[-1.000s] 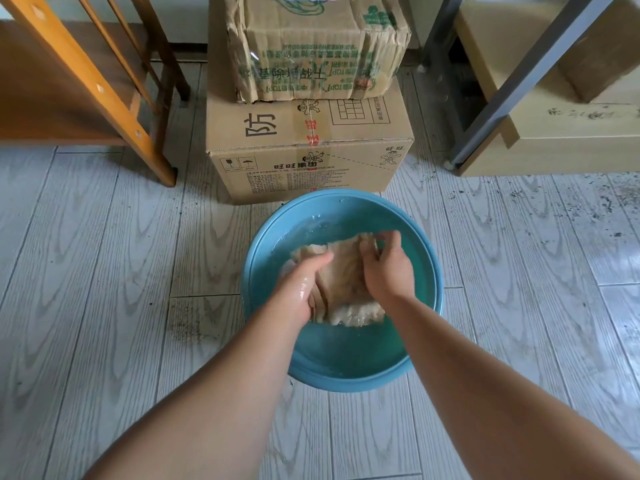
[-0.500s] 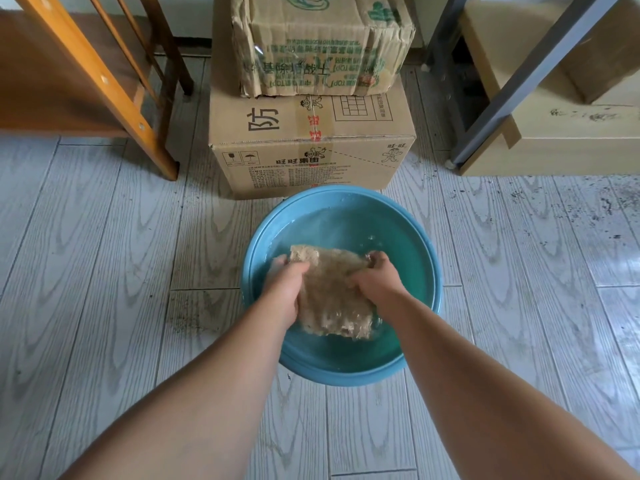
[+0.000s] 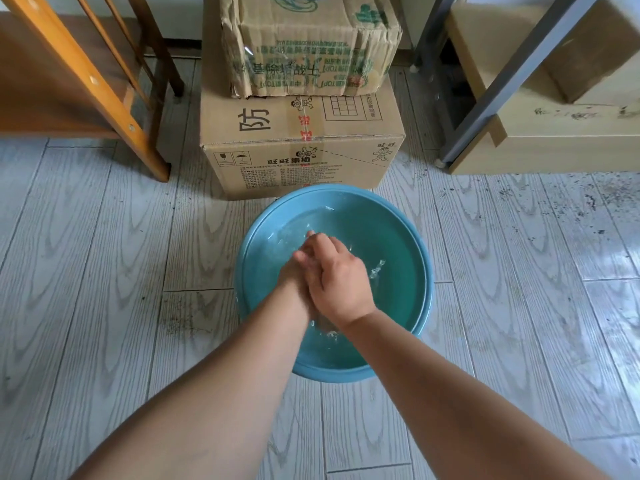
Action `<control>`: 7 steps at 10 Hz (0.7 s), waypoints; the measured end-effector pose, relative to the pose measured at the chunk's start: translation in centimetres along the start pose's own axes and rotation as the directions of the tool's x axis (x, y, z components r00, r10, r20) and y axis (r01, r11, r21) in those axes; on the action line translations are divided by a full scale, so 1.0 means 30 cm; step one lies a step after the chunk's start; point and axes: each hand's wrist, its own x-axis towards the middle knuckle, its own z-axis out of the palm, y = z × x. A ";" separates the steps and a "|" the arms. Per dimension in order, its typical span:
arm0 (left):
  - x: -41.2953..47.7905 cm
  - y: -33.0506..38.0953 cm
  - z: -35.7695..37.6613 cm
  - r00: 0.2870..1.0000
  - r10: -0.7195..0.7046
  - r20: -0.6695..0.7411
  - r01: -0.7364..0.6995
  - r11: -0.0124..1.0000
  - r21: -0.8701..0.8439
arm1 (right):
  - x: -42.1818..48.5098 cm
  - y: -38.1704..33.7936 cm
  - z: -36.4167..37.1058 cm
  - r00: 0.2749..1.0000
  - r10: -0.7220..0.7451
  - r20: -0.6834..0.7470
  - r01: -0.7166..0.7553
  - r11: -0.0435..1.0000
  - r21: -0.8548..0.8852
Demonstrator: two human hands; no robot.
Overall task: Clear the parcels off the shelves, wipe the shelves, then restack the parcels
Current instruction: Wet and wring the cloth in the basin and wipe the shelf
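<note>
Both hands meet over the teal basin (image 3: 420, 268) at frame centre, right hand (image 3: 341, 284) laid over the left hand (image 3: 299, 271), fingers of both curled tight together as if squeezing. The cloth is almost fully hidden inside the clasp; only a small pale bit (image 3: 327, 322) shows under the right wrist, so the grip on it is likely but hard to confirm. Water in the basin ripples and splashes around the hands. The basin sits on the grey wood-plank floor (image 3: 104, 271). Just behind it, upper centre, a large cardboard parcel (image 3: 301, 150) stands on the floor with a smaller crumpled parcel (image 3: 311, 46) stacked on top. Upper left: an orange wooden shelf frame (image 3: 86, 74). Upper right: a grey metal rack leg (image 3: 502, 84) with pale boxes (image 3: 571, 133) behind it.
</note>
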 end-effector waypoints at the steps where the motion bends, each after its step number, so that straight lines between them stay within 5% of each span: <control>1: 0.086 -0.034 0.038 0.987 -0.113 -0.112 0.095 0.983 -0.156 | 0.017 0.055 -0.028 0.992 0.101 0.074 -0.094 0.991 -0.095; 2: 0.091 -0.042 0.048 0.978 -0.158 -0.135 0.135 0.977 -0.165 | 0.031 0.101 -0.041 0.953 0.254 0.167 -0.226 0.959 -0.171; 3: 0.082 -0.045 0.044 0.971 -0.084 -0.224 0.095 0.995 0.038 | 0.026 0.123 -0.031 0.889 0.415 0.192 -0.384 0.905 -0.182; 5: 0.106 -0.067 -0.030 0.980 0.033 -0.195 -0.009 0.992 0.127 | 0.017 0.200 -0.043 0.775 0.604 0.187 -0.571 0.795 -0.203; 7: 0.143 -0.080 -0.050 0.956 0.113 -0.271 -0.016 0.941 0.337 | -0.025 0.202 -0.034 0.711 0.587 0.387 -0.472 0.806 -0.356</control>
